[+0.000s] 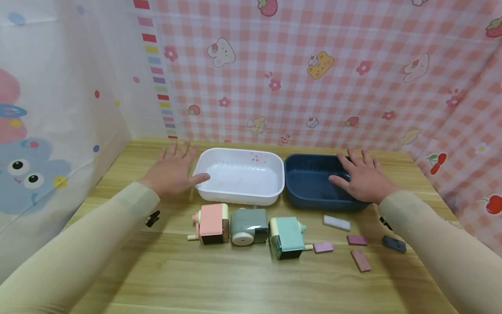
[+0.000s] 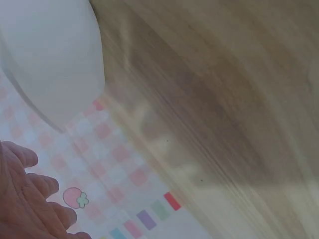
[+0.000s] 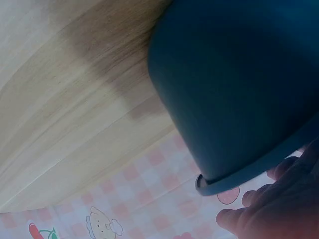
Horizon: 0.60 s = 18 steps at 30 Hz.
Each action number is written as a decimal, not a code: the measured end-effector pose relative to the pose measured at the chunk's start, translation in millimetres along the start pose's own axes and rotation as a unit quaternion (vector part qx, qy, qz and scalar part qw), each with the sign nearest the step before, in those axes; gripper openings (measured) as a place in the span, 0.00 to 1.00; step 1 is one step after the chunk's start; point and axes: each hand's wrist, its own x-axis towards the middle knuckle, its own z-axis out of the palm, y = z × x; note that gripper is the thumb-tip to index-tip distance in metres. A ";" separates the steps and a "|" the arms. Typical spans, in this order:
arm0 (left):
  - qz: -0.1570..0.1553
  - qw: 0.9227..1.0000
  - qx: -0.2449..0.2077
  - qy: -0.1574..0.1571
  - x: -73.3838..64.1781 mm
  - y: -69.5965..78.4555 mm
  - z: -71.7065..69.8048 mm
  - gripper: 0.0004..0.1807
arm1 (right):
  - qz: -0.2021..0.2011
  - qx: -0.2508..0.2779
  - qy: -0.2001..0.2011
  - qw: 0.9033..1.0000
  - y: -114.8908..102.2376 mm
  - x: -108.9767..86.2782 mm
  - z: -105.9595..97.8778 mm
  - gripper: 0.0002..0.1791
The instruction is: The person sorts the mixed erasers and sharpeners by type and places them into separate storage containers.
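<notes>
My left hand [image 1: 172, 171] is spread flat at the left end of a white plastic bin [image 1: 240, 198], its thumb reaching over the rim. Over the right end of a dark blue bin [image 1: 313, 203] my right hand [image 1: 362, 176] is held with fingers spread and nothing in them. Whether either hand touches its bin I cannot tell. In the left wrist view the white bin's side [image 2: 55, 50] shows beside the fingers [image 2: 45, 185]; the right wrist view has the blue bin's wall [image 3: 224, 94] above the other hand's fingers [image 3: 259, 196].
In front of the bins stand three crank pencil sharpeners: pink [image 1: 211, 222], grey-green [image 1: 249, 220] and mint [image 1: 289, 235]. To their right lie a white eraser-like block [image 1: 336, 223], pinkish blocks [image 1: 323, 247] and a dark grey block [image 1: 394, 244]. A patterned cloth [image 1: 290, 96] hangs behind the table.
</notes>
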 end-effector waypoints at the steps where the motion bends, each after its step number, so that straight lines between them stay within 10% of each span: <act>1: 0.000 1.000 -0.002 -0.001 -0.1 -0.3 1.0 0.57 | -0.001 0.000 -0.001 1.000 -0.5 0.2 0.0 0.54; 18: 0.028 0.999 -0.013 -0.012 3.0 -1.1 19.5 0.56 | -0.031 -0.003 0.006 1.000 -16.6 -2.4 1.4 0.52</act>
